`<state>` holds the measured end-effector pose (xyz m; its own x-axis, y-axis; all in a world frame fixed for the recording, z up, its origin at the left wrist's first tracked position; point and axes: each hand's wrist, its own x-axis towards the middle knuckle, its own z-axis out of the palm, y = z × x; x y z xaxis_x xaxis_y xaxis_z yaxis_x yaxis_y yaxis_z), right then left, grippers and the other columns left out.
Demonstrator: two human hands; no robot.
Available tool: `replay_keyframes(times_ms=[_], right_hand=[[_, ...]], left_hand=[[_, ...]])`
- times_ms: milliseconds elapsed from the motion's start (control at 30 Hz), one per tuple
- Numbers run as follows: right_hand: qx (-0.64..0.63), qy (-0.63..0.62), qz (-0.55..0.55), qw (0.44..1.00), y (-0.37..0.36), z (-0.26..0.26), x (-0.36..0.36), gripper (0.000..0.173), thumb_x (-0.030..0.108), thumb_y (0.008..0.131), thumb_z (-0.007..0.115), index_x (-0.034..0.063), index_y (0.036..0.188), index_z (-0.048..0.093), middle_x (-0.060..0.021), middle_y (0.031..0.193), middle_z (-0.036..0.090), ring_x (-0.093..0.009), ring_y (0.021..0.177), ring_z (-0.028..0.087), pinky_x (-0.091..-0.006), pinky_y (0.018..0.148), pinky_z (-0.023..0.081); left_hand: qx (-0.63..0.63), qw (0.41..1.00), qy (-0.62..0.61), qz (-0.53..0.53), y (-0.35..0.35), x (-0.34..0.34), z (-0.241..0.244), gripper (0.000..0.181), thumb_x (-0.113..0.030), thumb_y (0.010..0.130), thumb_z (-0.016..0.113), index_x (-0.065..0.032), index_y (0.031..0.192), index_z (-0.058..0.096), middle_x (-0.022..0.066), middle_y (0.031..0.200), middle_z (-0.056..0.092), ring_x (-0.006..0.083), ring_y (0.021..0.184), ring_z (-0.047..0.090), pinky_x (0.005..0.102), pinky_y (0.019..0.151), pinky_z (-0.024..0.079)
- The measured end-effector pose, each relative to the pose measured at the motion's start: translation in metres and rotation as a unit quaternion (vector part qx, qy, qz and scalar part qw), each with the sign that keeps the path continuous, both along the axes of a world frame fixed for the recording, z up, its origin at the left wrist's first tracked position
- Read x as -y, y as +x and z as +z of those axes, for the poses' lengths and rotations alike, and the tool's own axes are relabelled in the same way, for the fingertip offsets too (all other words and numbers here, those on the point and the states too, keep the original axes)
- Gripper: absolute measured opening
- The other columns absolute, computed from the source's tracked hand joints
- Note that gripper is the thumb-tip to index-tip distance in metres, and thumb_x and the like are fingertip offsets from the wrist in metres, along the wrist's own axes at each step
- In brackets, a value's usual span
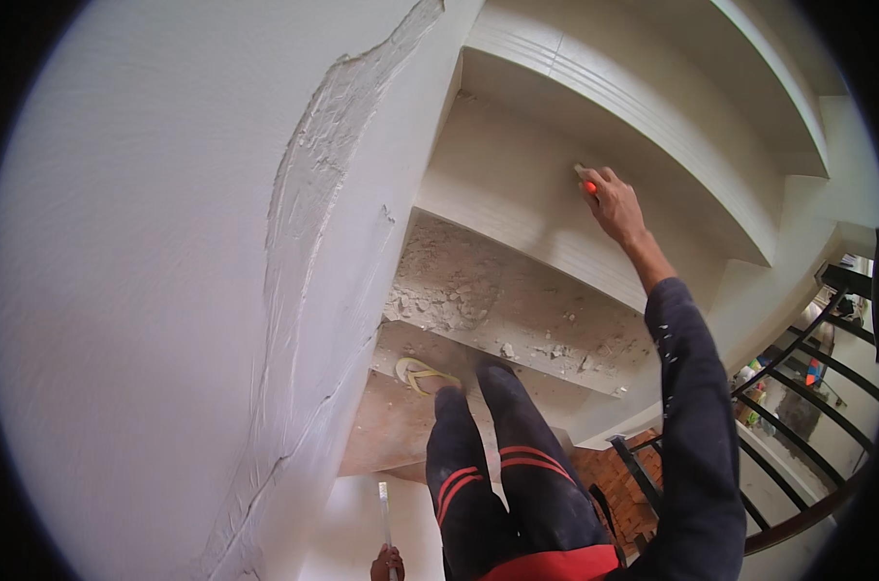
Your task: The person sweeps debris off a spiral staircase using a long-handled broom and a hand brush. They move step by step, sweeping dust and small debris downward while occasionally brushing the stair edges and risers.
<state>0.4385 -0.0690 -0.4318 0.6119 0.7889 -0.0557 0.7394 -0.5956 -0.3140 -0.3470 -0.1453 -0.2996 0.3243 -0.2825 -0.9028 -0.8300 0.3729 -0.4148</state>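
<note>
My right hand (612,205) is closed around a small hand tool (590,187) with a bright orange end. Its pale tip reaches the smooth, light stair tread (508,160); the tool's exact kind is hidden by my fingers. At the bottom edge, left of my legs, my left hand (387,563) grips a slim, light-coloured rod-like tool (384,508), its lower end cut off by the frame. One step down, a rough tread (475,272) carries broken mortar chunks (450,309) and dust, heaped most thickly beside the wall.
A white wall (134,254) with a long rough plaster patch (316,160) borders the stairs on the left. Black metal railings (810,407) stand at the right, above brick flooring (610,483). Below, my foot wears a yellow flip-flop (407,372). Crumbs line the lower step's edge.
</note>
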Motion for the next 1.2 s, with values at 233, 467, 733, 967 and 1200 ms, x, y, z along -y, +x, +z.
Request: replay_keyframes(times_ms=[233, 467, 733, 967, 1200], right_hand=[[0.071, 0.127, 0.126, 0.981, 0.016, -0.027, -0.140, 0.013, 0.012, 0.081, 0.054, 0.0096, 0.093, 0.053, -0.0089, 0.099, 0.055, -0.027, 0.089, 0.056, -0.0372, 0.072, 0.048], [0.060, 0.202, 0.111, 0.971, -0.010, -0.059, -0.185, 0.010, 0.010, 0.081, 0.052, 0.0084, 0.091, 0.053, -0.0093, 0.098, 0.057, -0.029, 0.083, 0.059, -0.0362, 0.068, 0.050], [0.085, 0.265, 0.140, 0.950, -0.015, -0.045, -0.186, 0.012, 0.006, 0.079, 0.051, 0.0094, 0.091, 0.053, -0.0072, 0.102, 0.054, -0.027, 0.081, 0.060, -0.0367, 0.066, 0.051], [-0.029, 0.149, 0.103, 0.983, -0.029, -0.034, -0.187, 0.014, 0.001, 0.076, 0.049, 0.0092, 0.087, 0.054, -0.0061, 0.097, 0.054, -0.026, 0.085, 0.059, -0.0375, 0.066, 0.051], [0.036, 0.272, 0.128, 0.953, -0.025, -0.062, -0.177, 0.013, 0.000, 0.074, 0.049, 0.0092, 0.082, 0.053, -0.0060, 0.094, 0.054, -0.026, 0.083, 0.058, -0.0383, 0.063, 0.051]], left_hand=[[-0.116, 0.965, -0.001, -0.234, -0.010, 0.031, -0.028, 0.032, -0.030, 0.096, 0.034, -0.0082, 0.076, 0.044, 0.0012, 0.054, 0.043, 0.0104, 0.042, 0.040, 0.0220, 0.037, 0.037], [-0.102, 0.824, 0.128, -0.542, 0.093, 0.033, 0.016, 0.019, -0.023, 0.093, 0.046, -0.0085, 0.100, 0.055, -0.0029, 0.062, 0.050, 0.0068, 0.051, 0.046, 0.0142, 0.042, 0.036], [-0.097, 0.794, 0.097, -0.592, 0.110, 0.025, 0.008, 0.020, -0.023, 0.092, 0.046, -0.0087, 0.105, 0.054, -0.0027, 0.064, 0.050, 0.0068, 0.052, 0.046, 0.0141, 0.043, 0.037], [-0.089, 0.784, 0.089, -0.608, 0.107, 0.020, 0.005, 0.023, -0.022, 0.092, 0.046, -0.0089, 0.110, 0.052, -0.0024, 0.065, 0.051, 0.0068, 0.053, 0.046, 0.0140, 0.043, 0.037], [-0.079, 0.766, 0.086, -0.632, 0.111, 0.019, 0.004, 0.026, -0.021, 0.092, 0.046, -0.0091, 0.114, 0.051, -0.0022, 0.066, 0.052, 0.0069, 0.055, 0.047, 0.0140, 0.044, 0.037]])
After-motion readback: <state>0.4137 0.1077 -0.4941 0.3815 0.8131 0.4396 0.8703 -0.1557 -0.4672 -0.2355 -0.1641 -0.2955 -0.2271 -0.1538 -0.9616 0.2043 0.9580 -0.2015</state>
